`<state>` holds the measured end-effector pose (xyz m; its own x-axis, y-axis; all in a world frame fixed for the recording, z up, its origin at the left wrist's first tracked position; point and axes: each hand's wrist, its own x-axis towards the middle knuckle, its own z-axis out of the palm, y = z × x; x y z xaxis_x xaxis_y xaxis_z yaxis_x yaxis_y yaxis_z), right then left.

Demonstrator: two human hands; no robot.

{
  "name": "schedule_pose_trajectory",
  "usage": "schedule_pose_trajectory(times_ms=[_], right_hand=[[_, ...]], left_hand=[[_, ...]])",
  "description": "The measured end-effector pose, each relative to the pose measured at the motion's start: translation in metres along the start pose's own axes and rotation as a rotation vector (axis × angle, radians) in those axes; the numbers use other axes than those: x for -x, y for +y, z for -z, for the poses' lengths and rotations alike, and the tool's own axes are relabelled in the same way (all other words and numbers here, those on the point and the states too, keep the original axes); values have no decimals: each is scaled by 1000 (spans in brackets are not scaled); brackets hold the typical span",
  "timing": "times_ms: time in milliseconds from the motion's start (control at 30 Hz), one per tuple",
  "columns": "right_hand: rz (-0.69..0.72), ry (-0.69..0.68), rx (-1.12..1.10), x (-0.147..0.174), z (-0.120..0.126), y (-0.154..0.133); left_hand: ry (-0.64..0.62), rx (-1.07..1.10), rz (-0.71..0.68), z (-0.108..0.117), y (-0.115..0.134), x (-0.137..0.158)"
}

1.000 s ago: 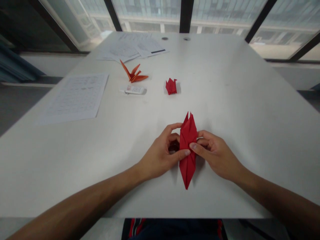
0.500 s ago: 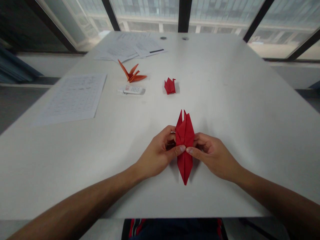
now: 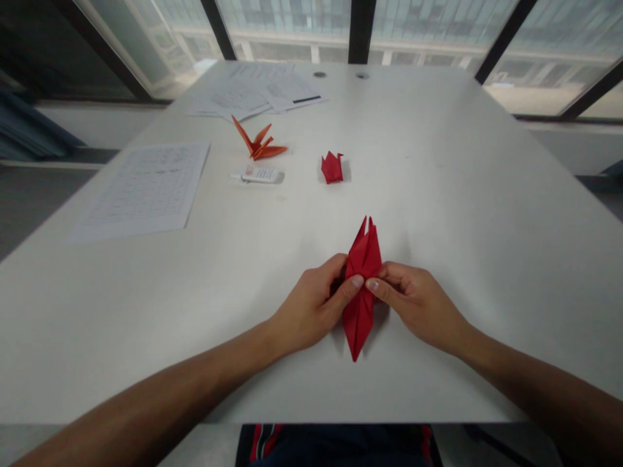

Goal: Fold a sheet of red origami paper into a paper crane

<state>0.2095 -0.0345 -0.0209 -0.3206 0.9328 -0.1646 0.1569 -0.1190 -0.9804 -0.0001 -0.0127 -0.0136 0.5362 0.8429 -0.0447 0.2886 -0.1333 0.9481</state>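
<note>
The red origami paper (image 3: 359, 318) is pinched by the left hand (image 3: 311, 305) and right hand (image 3: 421, 301), and is best pressed softly.

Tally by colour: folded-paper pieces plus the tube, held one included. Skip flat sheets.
Red: 2 (long folded piece held in left hand and right hand; small folded bird)
Orange: 1 (spiky folded piece)
White: 1 (tube)
Total: 4

The held piece (image 3: 361, 301) is matt, creased paper, the tabletop (image 3: 462, 214) smooth with a faint sheen
</note>
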Motion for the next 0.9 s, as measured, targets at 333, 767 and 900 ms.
schedule_pose_trajectory(times_ms=[333,767,900], right_hand=[[45,32,100,2,-1,-4],[26,36,185,3,2,-2],[22,25,196,2,1,-4]], left_hand=[[-25,50,-31,0,2,-1],[-77,236,51,6,1,-4],[-82,197,69,7,3,-4]])
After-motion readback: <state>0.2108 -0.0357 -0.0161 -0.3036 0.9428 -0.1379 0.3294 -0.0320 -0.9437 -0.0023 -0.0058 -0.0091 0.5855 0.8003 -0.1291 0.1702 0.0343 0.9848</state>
